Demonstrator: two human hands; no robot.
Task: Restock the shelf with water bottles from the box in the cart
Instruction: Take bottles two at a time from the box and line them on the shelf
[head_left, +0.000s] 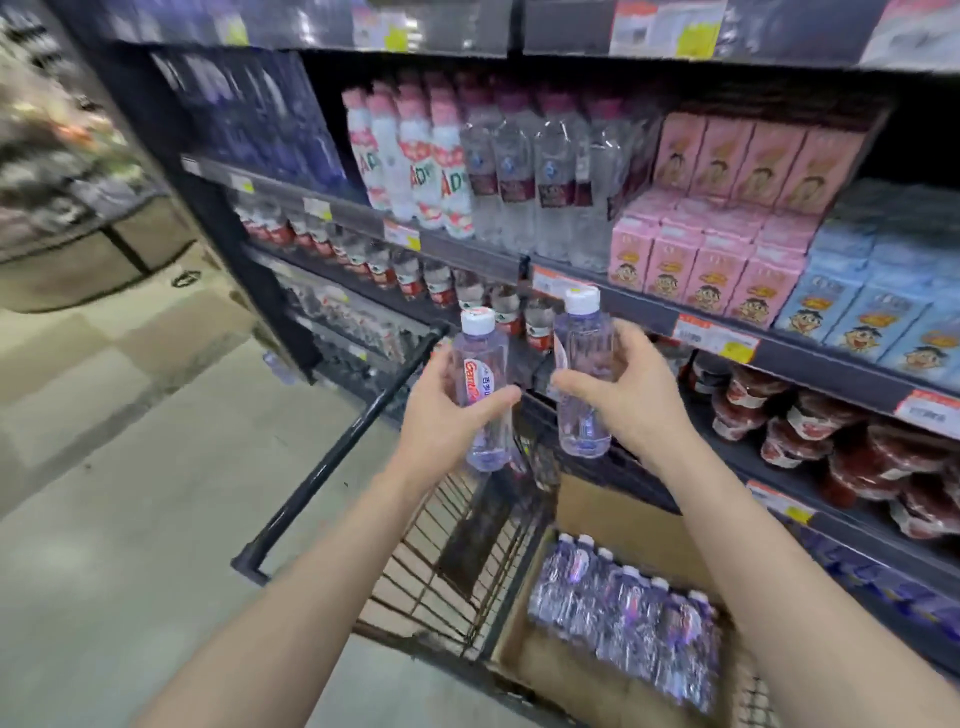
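Left hand (441, 410) is gripping the left bottle (480, 395), right hand (618, 389) gripping the right bottle (584, 374), box (587, 509) sitting below the wrists; caps (582, 301) poking above the fingers (623, 343) are risking clipping the shelf edge (649, 314) just beyond.

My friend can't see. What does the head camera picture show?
The left hand grips one water bottle, the right hand a second bottle, before a shelf of drinks. Below, a box in the cart holds more bottles.
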